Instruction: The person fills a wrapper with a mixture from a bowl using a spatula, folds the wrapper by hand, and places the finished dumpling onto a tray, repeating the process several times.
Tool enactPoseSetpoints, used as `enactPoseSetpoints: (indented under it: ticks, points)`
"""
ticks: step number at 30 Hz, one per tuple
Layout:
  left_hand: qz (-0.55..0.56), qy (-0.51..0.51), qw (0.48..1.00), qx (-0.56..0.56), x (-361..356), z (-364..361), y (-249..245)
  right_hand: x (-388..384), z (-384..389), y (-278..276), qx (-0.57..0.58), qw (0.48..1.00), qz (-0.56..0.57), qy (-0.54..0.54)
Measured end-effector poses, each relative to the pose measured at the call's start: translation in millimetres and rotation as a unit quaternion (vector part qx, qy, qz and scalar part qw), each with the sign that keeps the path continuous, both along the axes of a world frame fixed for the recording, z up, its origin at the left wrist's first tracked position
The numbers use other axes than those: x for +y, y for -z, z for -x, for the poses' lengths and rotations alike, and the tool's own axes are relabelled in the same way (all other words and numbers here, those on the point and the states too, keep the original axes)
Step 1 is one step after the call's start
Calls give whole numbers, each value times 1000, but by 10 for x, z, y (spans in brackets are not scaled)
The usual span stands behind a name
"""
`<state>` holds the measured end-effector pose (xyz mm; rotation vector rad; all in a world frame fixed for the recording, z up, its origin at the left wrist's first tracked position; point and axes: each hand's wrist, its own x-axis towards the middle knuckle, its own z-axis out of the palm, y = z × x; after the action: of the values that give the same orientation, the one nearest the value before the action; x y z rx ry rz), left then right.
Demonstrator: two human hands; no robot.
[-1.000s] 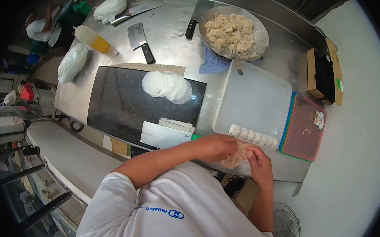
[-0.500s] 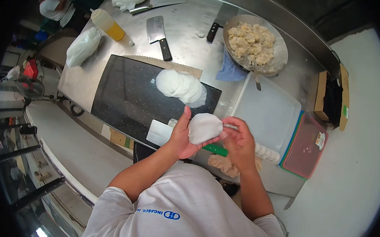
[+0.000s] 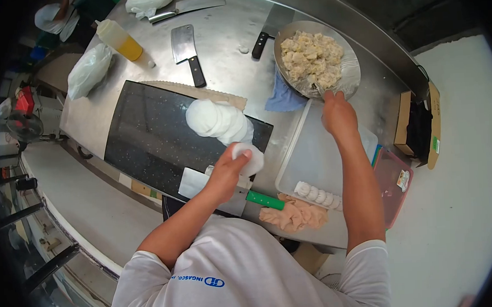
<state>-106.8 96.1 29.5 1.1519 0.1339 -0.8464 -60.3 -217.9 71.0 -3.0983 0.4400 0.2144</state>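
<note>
My left hand (image 3: 227,174) is closed on a round white dough wrapper (image 3: 253,162), thumb across its face, over the near edge of the black board (image 3: 144,125). Overlapping white wrappers (image 3: 216,119) lie on that board just beyond it. My right hand (image 3: 339,114) is closed at the near rim of a metal bowl (image 3: 354,73). It grips the handle of a metal utensil (image 3: 319,88), whose working end is in the pale, lumpy filling (image 3: 311,55). Below my right forearm, a row of pleated dumplings (image 3: 318,195) sits in a translucent tray (image 3: 307,150).
A green-handled blade (image 3: 265,199) and a peach cloth (image 3: 293,213) lie near the front edge. Cleavers (image 3: 183,43), an oil bottle (image 3: 119,40) and plastic bags (image 3: 90,71) stand farther back. A blue cloth (image 3: 283,93) touches the bowl; a cardboard box (image 3: 435,127) is at right.
My right hand has left the wrapper and reached to the bowl, taking hold of the utensil's handle. My left hand keeps the wrapper, now tilted and partly covered by the thumb. The view has shifted slightly.
</note>
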Motion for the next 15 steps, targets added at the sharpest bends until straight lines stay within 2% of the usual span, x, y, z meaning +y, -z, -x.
enactPoseSetpoints:
  ticks: [2, 5, 7, 9, 10, 11, 12, 13, 14, 15]
  points:
    - [3, -60, 994, 89, 18, -56, -32, -210, 29, -36, 7, 999, 41, -3]
    - [-1, -54, 997, 51, 113, -120, 3, -353, 114, -435, 40, 993, 88, -64]
    - [-15, -44, 999, 20, 109, -138, -38, -376, 150, -627, -7, 996, 92, -18]
    - [-2, -150, 988, -38, 60, -123, -103, -439, 132, -527, -27, 996, 86, -19]
    - [-1, -145, 989, -37, 76, -135, -107, -479, 144, -457, -47, 995, 80, -20]
    - [173, -159, 972, 33, 127, -166, -105, -521, 168, -374, -45, 996, 81, -15]
    - [339, -169, 920, 103, 151, -181, -114, -525, 174, -322, -27, 997, 62, -45]
    - [342, -174, 910, 156, 111, -180, -119, -530, 152, -303, -12, 996, 42, -79]
    - [342, -175, 911, 152, 75, -157, -137, -566, 136, -340, -15, 996, 42, -82]
    - [349, -102, 913, 183, 39, -105, -181, -530, 119, -494, 1, 996, 51, -76]
